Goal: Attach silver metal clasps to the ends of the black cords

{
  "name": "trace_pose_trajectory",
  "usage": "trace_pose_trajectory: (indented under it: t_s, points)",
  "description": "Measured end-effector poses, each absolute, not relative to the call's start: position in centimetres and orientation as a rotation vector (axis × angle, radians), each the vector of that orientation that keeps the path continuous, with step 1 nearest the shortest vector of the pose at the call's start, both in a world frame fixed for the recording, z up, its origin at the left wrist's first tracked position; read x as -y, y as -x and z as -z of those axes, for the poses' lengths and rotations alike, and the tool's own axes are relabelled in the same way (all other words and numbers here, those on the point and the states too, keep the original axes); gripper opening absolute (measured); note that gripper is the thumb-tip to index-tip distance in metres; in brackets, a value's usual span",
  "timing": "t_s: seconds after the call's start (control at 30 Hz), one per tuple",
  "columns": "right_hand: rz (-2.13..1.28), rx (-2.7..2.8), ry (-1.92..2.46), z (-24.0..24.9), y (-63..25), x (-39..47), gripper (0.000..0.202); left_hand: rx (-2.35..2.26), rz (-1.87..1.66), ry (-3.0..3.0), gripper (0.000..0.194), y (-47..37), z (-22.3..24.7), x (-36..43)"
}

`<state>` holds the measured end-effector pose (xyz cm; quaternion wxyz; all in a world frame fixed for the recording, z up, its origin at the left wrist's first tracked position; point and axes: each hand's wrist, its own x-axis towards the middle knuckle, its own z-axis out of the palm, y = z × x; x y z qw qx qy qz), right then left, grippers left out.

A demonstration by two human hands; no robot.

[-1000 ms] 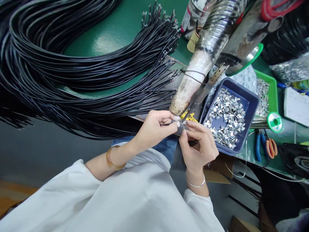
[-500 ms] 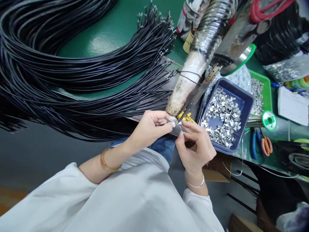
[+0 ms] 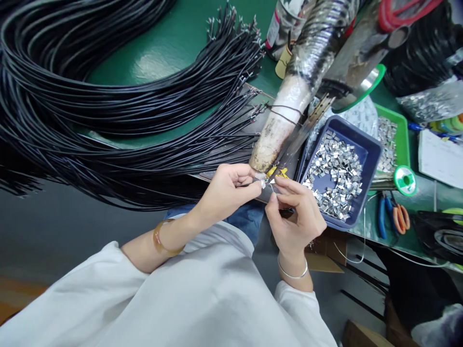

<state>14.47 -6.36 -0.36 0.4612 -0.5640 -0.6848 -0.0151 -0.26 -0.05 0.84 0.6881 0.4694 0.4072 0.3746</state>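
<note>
My left hand [image 3: 231, 193] is closed in a pinch on the end of a black cable [image 3: 246, 184], with something small and white at its fingertips. Close to its right, my right hand [image 3: 294, 209] pinches a thin silvery solder wire [image 3: 272, 188]. A small shiny metal bit [image 3: 272, 181] shows at its index fingertip; whether it is held, I cannot tell. Both hands meet just below a soldering iron [image 3: 307, 123] that slants down, its tip near the fingers. The mouth of a stained, plastic-wrapped hose [image 3: 261, 156] is right above my left fingers. Yellow clips or tool parts [image 3: 280, 172] lie behind.
Bundled black cables [image 3: 144, 113] cover the left of the green table [image 3: 155, 62]. A blue tray [image 3: 371, 159] of small metal shells is at right, beside a green tray [image 3: 403, 130]. A solder spool [image 3: 405, 180], orange-and-blue-handled pliers [image 3: 400, 218] and paper [image 3: 439, 156] lie further right.
Both hands stay almost in place, fingertips together under the iron. The right hand has shifted very slightly right with the wire; the view has moved a little.
</note>
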Motion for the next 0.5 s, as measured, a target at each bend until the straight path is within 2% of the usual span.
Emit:
trace_pose_trajectory:
  t_s: [0.1, 0.27, 0.5]
  points:
    - [0.038, 1.699, 1.381, 0.23, -14.44, 6.31, 0.019, -0.911, -0.848, -1.029, 0.022, 0.24, -0.85, 0.05]
    - [0.027, 1.705, 1.351, 0.25, -14.41, 6.25, 0.020, -0.891, -0.849, -1.000, 0.005, 0.30, -0.72, -0.01]
    - [0.023, 1.711, 1.342, 0.65, -14.55, 6.34, 0.020, -0.880, -0.839, -1.000, 0.008, 0.43, -0.70, 0.07]
